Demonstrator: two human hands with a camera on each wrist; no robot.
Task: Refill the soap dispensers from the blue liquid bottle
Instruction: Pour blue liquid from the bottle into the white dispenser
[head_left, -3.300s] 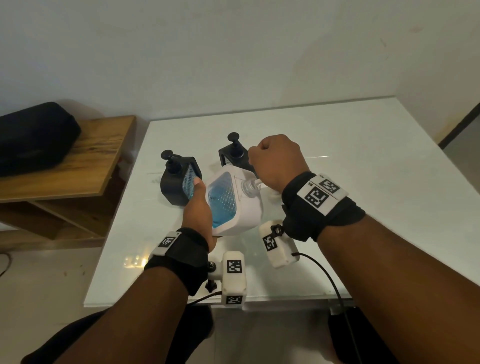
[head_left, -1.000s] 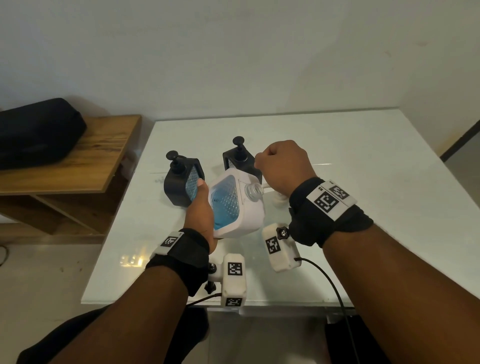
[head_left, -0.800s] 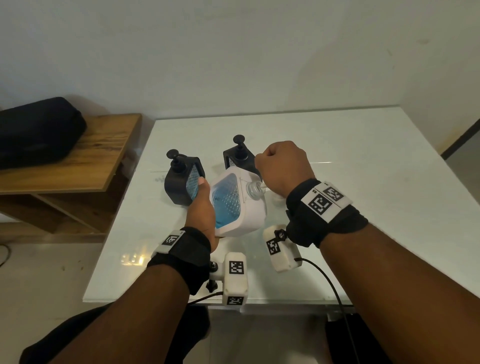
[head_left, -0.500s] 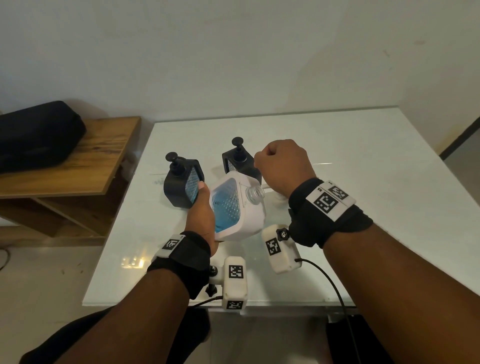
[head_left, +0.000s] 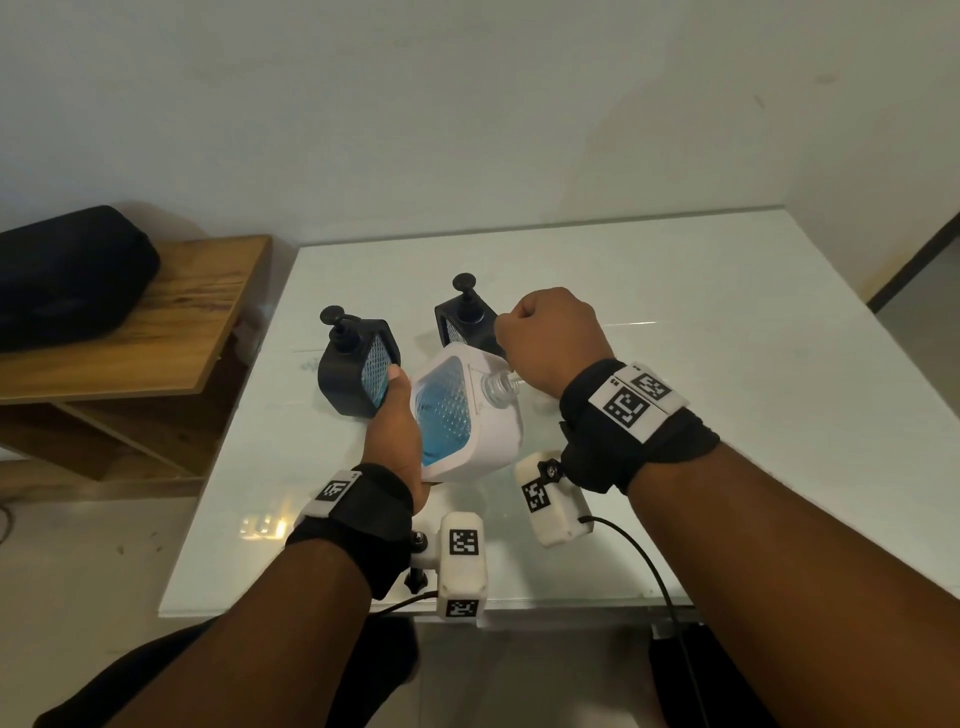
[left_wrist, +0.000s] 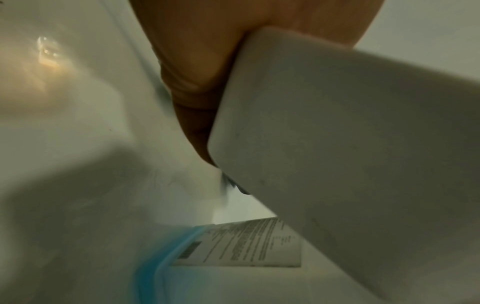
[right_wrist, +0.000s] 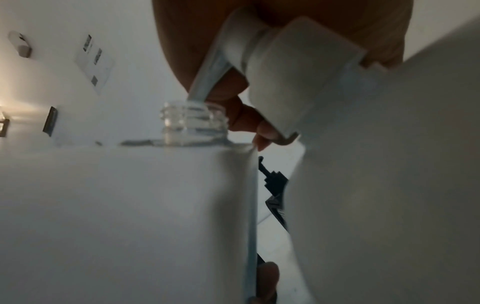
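The left hand (head_left: 395, 431) grips the white dispenser (head_left: 470, 415), tilted above the desk (head_left: 727, 364), its clear neck (head_left: 496, 387) open; the right hand (head_left: 553, 338) is curled around the pump head (right_wrist: 298, 67), whose tube (right_wrist: 207, 76) is in the neck; more tilt may spill blue liquid; the two black dispensers (head_left: 358, 369) stand close behind and may be knocked.

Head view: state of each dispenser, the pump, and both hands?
White dispenser: tilted, neck open, part-filled with blue liquid.
Pump: off, tube in the neck.
Left black dispenser: upright, pump on.
Right black dispenser: upright, pump on.
Left hand: grips white dispenser.
Right hand: holds pump.
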